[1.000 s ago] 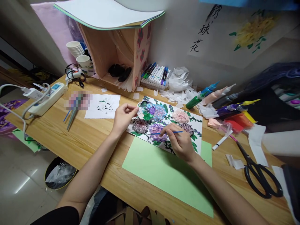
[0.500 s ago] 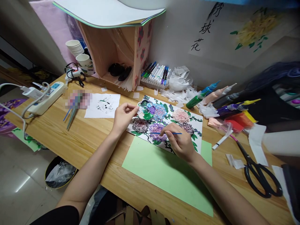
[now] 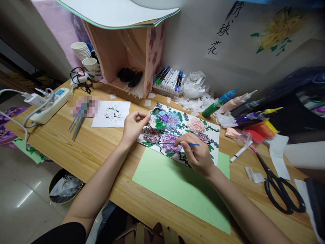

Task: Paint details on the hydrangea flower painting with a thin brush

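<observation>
My left hand (image 3: 135, 124) pinches the edge of a small round paint palette (image 3: 157, 119) whose wells hold green, purple and white paint. The palette is over the upper left of a white sheet with painted flowers (image 3: 195, 125). In my right hand (image 3: 194, 152) is a thin blue paintbrush (image 3: 167, 144), held nearly level above the purple flower. Its tip points left, near the dark stems by the lower left flower; whether it touches the paper I cannot tell. Beneath the painting lies a light green sheet (image 3: 177, 189).
Scissors (image 3: 281, 189) and paper scraps lie at the right. Paint bottles (image 3: 213, 107) and a tray of markers (image 3: 169, 79) are at the back. On the left are a stained white paper (image 3: 111, 114), a power strip (image 3: 52, 105) and paper cups (image 3: 90, 64).
The paintbrush and my right hand have shifted very slightly. My left hand keeps the palette in the same place.
</observation>
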`<action>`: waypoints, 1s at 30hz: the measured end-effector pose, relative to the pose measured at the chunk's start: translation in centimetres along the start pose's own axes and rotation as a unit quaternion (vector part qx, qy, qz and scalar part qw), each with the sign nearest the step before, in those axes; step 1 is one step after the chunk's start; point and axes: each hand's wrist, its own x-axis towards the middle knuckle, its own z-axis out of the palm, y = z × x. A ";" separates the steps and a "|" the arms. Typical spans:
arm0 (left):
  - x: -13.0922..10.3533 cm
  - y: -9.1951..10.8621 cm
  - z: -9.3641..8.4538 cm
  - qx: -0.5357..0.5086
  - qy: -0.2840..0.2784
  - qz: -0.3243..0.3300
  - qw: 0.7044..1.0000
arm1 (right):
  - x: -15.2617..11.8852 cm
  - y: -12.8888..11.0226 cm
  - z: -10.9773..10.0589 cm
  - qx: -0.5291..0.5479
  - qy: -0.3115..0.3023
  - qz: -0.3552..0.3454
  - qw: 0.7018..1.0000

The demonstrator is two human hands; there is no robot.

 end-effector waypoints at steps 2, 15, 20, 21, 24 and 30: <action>0.0 0.0 0.0 0.004 0.000 0.000 1.000 | 0.0 -0.1 0.0 0.005 -0.012 -0.003 1.000; -0.2 -0.1 0.2 0.003 -0.007 -0.012 1.000 | -0.2 0.1 -0.7 0.042 0.156 0.012 0.987; -0.4 0.0 0.4 0.019 -0.017 -0.002 1.000 | -0.2 0.5 -0.6 0.010 0.114 0.034 0.993; -0.4 0.0 0.5 0.017 -0.020 -0.002 1.000 | -0.2 0.5 -0.6 0.003 0.102 0.038 0.994; -0.4 -0.1 0.6 0.006 -0.024 -0.004 1.000 | -0.2 0.5 -0.7 -0.005 0.102 0.040 0.994; -0.2 -0.4 0.5 0.008 -0.019 -0.002 1.000 | -0.3 0.0 -0.7 0.047 0.168 0.027 0.984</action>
